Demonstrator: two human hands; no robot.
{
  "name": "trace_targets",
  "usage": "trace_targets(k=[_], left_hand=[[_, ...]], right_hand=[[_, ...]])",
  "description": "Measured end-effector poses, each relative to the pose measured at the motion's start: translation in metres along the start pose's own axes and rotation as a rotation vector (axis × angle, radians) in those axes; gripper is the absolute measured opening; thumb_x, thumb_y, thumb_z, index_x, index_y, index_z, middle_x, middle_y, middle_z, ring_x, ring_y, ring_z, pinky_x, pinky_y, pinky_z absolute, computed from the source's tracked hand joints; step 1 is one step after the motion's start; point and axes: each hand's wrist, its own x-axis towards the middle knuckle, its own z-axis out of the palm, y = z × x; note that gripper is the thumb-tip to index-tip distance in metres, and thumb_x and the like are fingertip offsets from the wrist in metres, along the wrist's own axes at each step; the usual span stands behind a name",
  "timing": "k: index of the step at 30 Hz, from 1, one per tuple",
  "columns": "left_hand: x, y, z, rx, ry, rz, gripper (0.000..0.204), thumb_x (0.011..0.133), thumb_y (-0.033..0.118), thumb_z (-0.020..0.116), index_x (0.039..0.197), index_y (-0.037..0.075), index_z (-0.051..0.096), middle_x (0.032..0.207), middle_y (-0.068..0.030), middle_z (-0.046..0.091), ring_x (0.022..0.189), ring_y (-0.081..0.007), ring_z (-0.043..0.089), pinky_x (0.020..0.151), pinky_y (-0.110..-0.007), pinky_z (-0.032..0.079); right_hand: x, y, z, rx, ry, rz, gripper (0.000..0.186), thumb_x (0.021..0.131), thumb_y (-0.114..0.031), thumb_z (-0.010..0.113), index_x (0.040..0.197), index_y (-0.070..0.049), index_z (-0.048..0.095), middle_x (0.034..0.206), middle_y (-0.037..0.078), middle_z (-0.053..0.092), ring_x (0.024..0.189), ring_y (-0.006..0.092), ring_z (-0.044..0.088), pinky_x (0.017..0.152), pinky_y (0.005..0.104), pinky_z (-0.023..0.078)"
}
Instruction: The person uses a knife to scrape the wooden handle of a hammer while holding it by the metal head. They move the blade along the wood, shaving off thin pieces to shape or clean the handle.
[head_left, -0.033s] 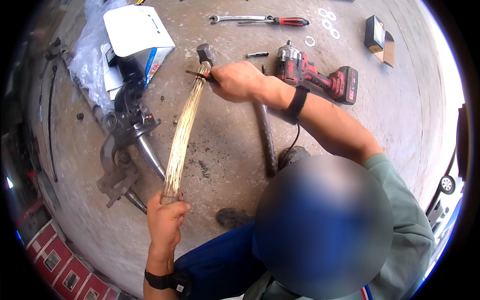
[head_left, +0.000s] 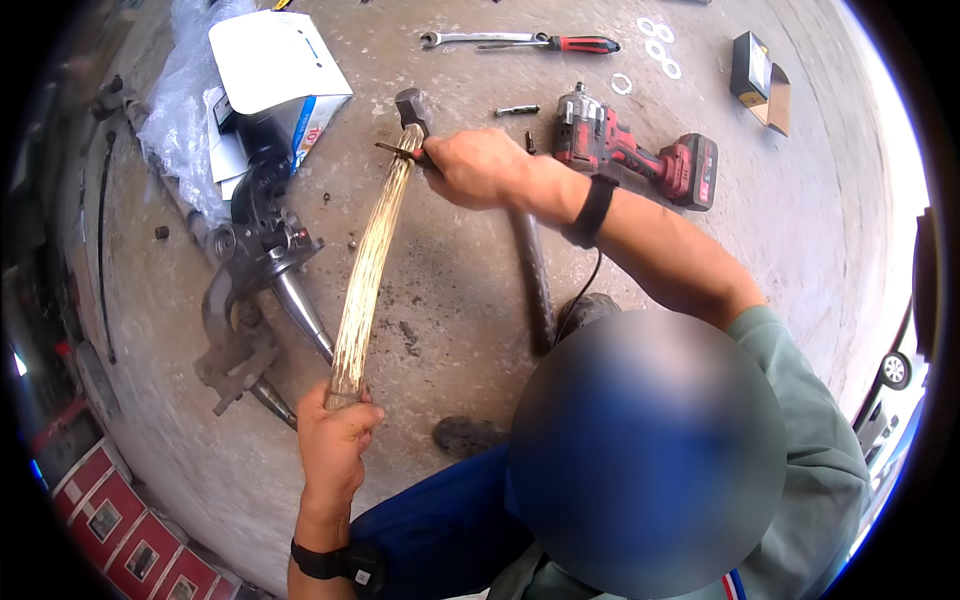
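A stained grey concrete floor (head_left: 455, 290) is carrying scattered tools and parts: a wrench (head_left: 480, 38) is lying alongside a red-and-black screwdriver (head_left: 585, 45), a red cordless power tool (head_left: 632, 152) is resting below them, pale rings (head_left: 655, 48) are lying near a small open box (head_left: 750, 68), and crumpled clear plastic (head_left: 182, 125) is spreading at the left.

We've got our left hand (head_left: 335, 435) wrapped round the lower end of a pale, streaky stick (head_left: 372, 270), right hand (head_left: 480, 168) gripping a thin tool (head_left: 393, 151) across its upper end. Red cordless driver (head_left: 635, 150) lies on our concrete floor (head_left: 800, 250), opened box (head_left: 752, 72) nearer the floor's right edge.
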Motion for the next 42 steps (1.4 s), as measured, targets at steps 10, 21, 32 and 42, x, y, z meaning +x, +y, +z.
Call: trace_targets(k=[10, 21, 32, 42], left_hand=[[0.001, -0.007, -0.006, 0.048, 0.005, 0.038, 0.019, 0.071, -0.009, 0.066, 0.085, 0.002, 0.059, 0.068, 0.0013, 0.054, 0.050, -0.0046, 0.043, 0.044, -0.022, 0.030], [0.006, -0.015, -0.011, 0.163, 0.027, 0.090, 0.018, 0.070, -0.006, 0.064, 0.084, 0.003, 0.057, 0.068, 0.0021, 0.052, 0.048, -0.0043, 0.041, 0.043, -0.022, 0.029], [0.004, -0.023, -0.019, 0.391, 0.075, 0.145, 0.014, 0.071, -0.003, 0.065, 0.083, 0.001, 0.059, 0.070, 0.0025, 0.055, 0.064, -0.0067, 0.051, 0.058, -0.025, 0.042], [0.001, -0.018, -0.012, 0.544, 0.092, 0.256, 0.014, 0.071, -0.003, 0.061, 0.085, -0.002, 0.060, 0.068, 0.0005, 0.055, 0.062, -0.0075, 0.050, 0.056, -0.027, 0.043]], right_hand=[[-0.018, 0.002, 0.026, 0.129, 0.137, -0.043, 0.028, 0.099, -0.029, 0.054, 0.098, -0.001, 0.056, 0.064, 0.020, 0.062, 0.062, 0.0429, 0.064, 0.058, 0.0523, 0.053], [-0.040, -0.011, 0.026, 0.139, 0.137, -0.216, 0.023, 0.097, -0.025, 0.057, 0.092, -0.002, 0.055, 0.060, 0.019, 0.059, 0.059, 0.0415, 0.064, 0.054, 0.0524, 0.052], [-0.055, -0.019, 0.016, 0.098, 0.012, -0.330, 0.025, 0.098, -0.027, 0.057, 0.092, -0.003, 0.056, 0.061, 0.017, 0.060, 0.056, 0.0414, 0.062, 0.055, 0.0519, 0.052], [-0.035, 0.010, 0.020, 0.106, 0.090, -0.183, 0.031, 0.099, -0.030, 0.054, 0.089, -0.001, 0.058, 0.062, 0.020, 0.060, 0.059, 0.0438, 0.062, 0.061, 0.0539, 0.053]])
